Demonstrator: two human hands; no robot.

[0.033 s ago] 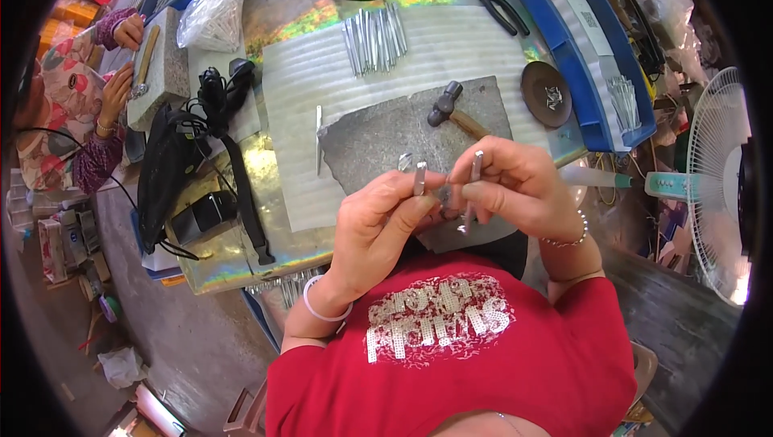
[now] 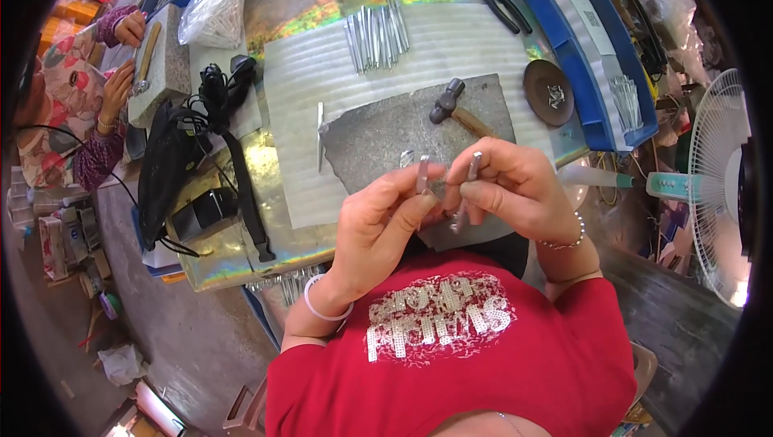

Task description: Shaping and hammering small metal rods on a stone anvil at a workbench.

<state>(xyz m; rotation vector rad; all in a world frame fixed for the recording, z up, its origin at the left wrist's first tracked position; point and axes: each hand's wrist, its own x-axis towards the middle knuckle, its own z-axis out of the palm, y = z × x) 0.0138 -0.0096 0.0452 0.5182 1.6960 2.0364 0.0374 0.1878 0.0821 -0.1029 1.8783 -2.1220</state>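
Note:
My left hand (image 2: 378, 220) pinches a short, shiny metal strip (image 2: 423, 171) upright between thumb and fingers. Across from it, my right hand (image 2: 519, 195) grips another slim metal strip (image 2: 475, 165), whose lower end shows below the fingers. The fingertips of both hands nearly meet, and what lies between them is partly hidden. Beneath and beyond them is a dark, flat stone slab (image 2: 370, 143). A hammer (image 2: 455, 107) rests on that slab, its handle running toward my right hand. One small bright metal piece (image 2: 407, 157) lies just past my left fingers.
Beyond the slab lies a row of metal strips (image 2: 378, 39) on white foam sheet (image 2: 298, 75). Pliers (image 2: 498, 2), a brown dish (image 2: 538, 107) of small bits and a blue tray (image 2: 576, 75) stand right, near a fan (image 2: 721, 187). A co-worker's hands (image 2: 121, 75) are far left.
The lower end of the strip in my right hand has swung slightly left. Both hands keep their hold, with the strips a little shifted.

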